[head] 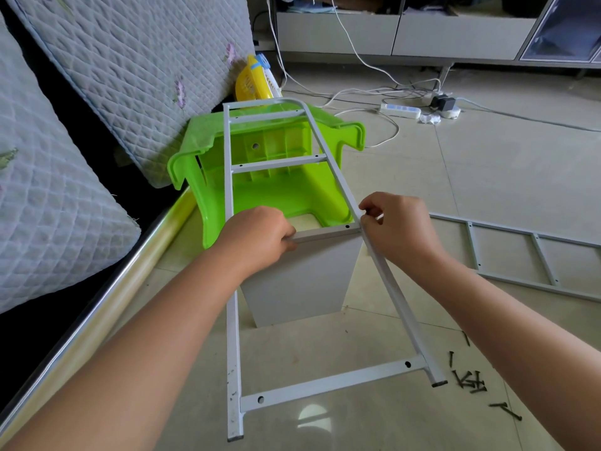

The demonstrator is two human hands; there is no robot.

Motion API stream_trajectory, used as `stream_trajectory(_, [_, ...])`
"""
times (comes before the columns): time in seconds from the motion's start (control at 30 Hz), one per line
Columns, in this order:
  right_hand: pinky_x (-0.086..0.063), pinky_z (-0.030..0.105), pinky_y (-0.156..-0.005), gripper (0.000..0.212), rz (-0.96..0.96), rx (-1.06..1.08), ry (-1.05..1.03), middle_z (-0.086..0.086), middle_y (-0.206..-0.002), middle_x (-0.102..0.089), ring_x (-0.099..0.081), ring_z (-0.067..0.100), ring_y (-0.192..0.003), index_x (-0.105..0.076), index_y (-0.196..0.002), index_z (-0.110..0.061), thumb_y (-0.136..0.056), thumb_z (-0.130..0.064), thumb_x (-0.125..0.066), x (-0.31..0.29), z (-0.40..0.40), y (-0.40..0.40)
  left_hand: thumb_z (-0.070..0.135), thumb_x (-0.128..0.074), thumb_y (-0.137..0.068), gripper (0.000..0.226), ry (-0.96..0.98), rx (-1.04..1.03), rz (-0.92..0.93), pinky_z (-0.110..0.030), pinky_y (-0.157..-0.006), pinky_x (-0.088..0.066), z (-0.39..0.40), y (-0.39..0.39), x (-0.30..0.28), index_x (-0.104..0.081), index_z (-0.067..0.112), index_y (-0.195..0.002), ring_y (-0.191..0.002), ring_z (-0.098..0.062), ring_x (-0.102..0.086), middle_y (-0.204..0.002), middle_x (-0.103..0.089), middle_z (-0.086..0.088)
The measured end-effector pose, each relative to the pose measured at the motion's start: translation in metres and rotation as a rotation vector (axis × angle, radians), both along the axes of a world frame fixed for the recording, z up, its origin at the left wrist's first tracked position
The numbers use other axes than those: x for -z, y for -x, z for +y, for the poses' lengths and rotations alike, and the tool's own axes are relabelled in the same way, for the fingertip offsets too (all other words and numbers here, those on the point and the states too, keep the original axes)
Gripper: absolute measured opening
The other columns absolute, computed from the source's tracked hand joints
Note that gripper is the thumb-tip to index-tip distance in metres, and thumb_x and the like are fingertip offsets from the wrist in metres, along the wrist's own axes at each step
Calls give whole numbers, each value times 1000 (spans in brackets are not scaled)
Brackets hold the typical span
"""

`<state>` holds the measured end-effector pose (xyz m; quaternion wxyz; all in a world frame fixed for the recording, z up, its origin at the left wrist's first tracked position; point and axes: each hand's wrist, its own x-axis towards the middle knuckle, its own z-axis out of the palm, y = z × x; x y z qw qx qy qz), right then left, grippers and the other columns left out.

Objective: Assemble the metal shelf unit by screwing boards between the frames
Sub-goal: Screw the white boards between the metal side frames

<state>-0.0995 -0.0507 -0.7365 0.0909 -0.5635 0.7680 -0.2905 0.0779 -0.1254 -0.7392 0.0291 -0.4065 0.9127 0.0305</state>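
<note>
My left hand (260,231) grips the board (302,275) standing under the frame (328,234), which leans on a green stool (276,151). My right hand (395,222) pinches what looks like 1 screw at the rail; the holes should align before driving.

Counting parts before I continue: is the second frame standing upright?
No, the second frame lies flat on the floor, right of the right hand.

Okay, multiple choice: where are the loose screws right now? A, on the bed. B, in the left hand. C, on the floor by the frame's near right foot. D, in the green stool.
C: the screws lie scattered on the floor tiles beside the frame foot.
</note>
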Motion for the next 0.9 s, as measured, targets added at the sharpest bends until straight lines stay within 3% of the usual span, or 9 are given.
stream_trajectory(0.1, [-37,16,-67,26,-36,-6,-11,11,-97,-67,-61,24,-88,-66,-107,-6,-86,-3,-51,-1,0,4,35,-45,-95,32,6,8,53,-30,-70,-38,4,-5,4,-63,9,-100,-96,-26,-52,-90,-52,-7])
stream_trajectory(0.2, [-40,18,-76,21,-39,-29,4,8,-92,-69,-62,20,-88,-69,-102,-7,-84,-5,-58,-4,-1,6,36,-40,-97,34,79,36,88,-31,-76,-39,5,-7,9,-63,12,-104,-101,-25,-52,-98,-59,-5])
stream_trajectory(0.37, [-38,-1,-61,18,-193,-143,83,0,-79,-63,-54,-9,-52,-71,-97,-7,-81,-3,-64,-10,-6,5,35,-36,-89,41,120,88,232,-38,-86,-37,8,-15,15,-69,14,-102,-103,-27,-60,-102,-68,-5])
stream_trajectory(0.4, [-40,0,-60,17,-229,-159,83,0,-79,-64,-53,-11,-47,-71,-96,-8,-81,-2,-65,-10,-6,5,34,-37,-93,38,97,56,204,-40,-94,-33,10,-15,14,-65,16,-111,-115,-25,-55,-113,-65,-4])
stream_trajectory(0.47, [-45,4,-59,15,-297,-164,82,4,-76,-66,-53,-8,-41,-71,-92,-8,-80,0,-66,-7,-8,5,34,-32,-100,39,30,-9,80,-38,-112,-14,13,-15,16,-44,24,-136,-140,-17,-26,-145,-40,1])
stream_trajectory(0.57, [-48,5,-63,15,-329,-165,89,6,-75,-66,-57,-9,-45,-70,-89,-8,-80,3,-65,-2,-7,5,36,-22,-101,50,-8,-30,-13,-35,-115,4,11,-13,16,-15,22,-148,-145,-15,4,-157,-4,0])
stream_trajectory(0.63, [-46,3,-68,14,-252,-181,95,3,-75,-65,-60,-7,-55,-72,-91,-3,-79,2,-66,0,-6,5,36,-19,-101,53,-19,-37,-25,-34,-115,8,12,-13,16,-6,18,-149,-144,-15,11,-157,5,-1])
stream_trajectory(0.73, [-41,-1,-69,15,-151,-212,93,4,-76,-67,-60,9,-69,-73,-92,-1,-79,1,-67,-3,-4,5,35,-18,-101,54,-24,-48,-20,-31,-114,9,13,-13,15,-2,16,-149,-144,-14,12,-157,8,-2])
stream_trajectory(0.9, [-36,-2,-64,14,-17,-267,51,12,-86,-72,-53,8,-65,-73,-91,-2,-80,-1,-66,-6,-6,2,34,-18,-101,54,-36,-43,-19,-28,-114,8,15,-12,15,-1,14,-149,-144,-13,10,-157,6,-2])
